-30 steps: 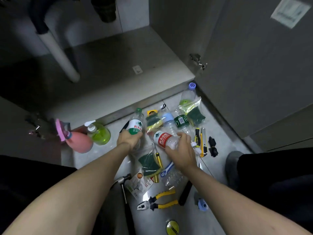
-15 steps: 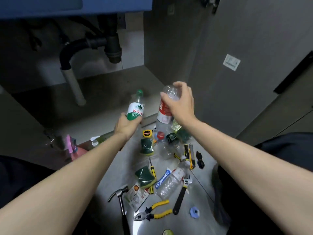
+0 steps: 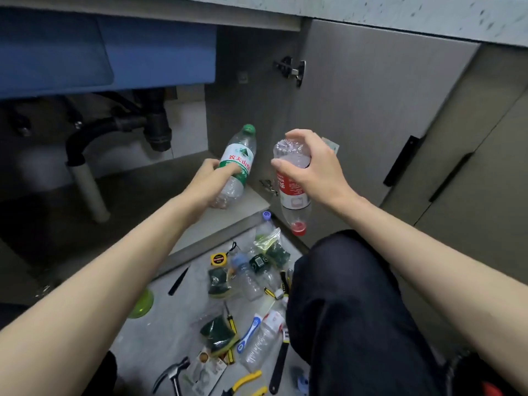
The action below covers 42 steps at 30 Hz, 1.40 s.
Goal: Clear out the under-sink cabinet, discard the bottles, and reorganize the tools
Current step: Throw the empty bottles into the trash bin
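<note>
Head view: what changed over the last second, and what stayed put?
Both hands lifted their bottles off the floor: left hand raised the green-capped bottle, right hand raised the red-capped bottle, now hanging cap-down. The grips never let go. The hammer, pliers and sponges stayed on the floor.

A home kitchen: an open under-sink cabinet [image 3: 237,201] with a black drain trap [image 3: 155,130], blue sink basin [image 3: 108,52] and speckled worktop [image 3: 400,15] above.

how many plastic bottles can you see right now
5: green-cap bottle in left hand, red-cap bottle in right hand, three on the floor; more may be hidden.
</note>
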Tool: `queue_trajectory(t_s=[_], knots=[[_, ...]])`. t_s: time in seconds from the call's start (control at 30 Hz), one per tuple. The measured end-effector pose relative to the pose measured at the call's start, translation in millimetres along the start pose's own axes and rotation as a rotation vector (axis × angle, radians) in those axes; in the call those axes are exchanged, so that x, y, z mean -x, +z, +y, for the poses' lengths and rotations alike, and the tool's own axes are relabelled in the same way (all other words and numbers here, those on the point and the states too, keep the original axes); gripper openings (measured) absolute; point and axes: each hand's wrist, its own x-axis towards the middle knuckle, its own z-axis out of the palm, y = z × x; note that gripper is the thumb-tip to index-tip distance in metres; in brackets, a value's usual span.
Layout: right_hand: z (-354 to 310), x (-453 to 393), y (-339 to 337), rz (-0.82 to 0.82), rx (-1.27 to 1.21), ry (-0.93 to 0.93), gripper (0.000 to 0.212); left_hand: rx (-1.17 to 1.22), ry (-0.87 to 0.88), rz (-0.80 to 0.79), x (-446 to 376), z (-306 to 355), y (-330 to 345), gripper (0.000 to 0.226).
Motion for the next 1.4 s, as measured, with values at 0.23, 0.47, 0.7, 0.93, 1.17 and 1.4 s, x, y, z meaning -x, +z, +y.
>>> queue_trajectory(t_s=[0.23, 0.47, 0.7, 0.93, 1.17, 1.4], knots=[[22.7, 81.1, -51.8, 0.192, -0.061, 0.188, 0.057, -0.177, 0.212, -0.265, 43.7, 34.3, 40.5, 0.030], [39.0, 203.3, -139.4, 0.318, 0.061, 0.361, 0.050, -0.313, 0.359, -0.541, 108.7, 55.1, 95.9, 0.031], [59.1, 311.6, -218.7, 0.530, 0.225, 0.590, 0.049, -0.648, 0.488, -0.731, 168.5, 41.2, 200.9, 0.052], [100.3, 392.7, -245.1, 0.572, 0.356, 0.906, 0.051, -0.871, 0.668, -0.851, 209.7, -7.0, 330.2, 0.055], [135.5, 445.1, -237.0, 0.054, 0.449, 1.330, 0.064, -0.908, 0.707, -0.893, 219.6, -59.8, 398.5, 0.067], [132.8, 378.8, -237.2, 0.069, 0.455, 1.057, 0.026, -0.968, 0.632, -0.848, 167.9, -54.1, 365.9, 0.020]])
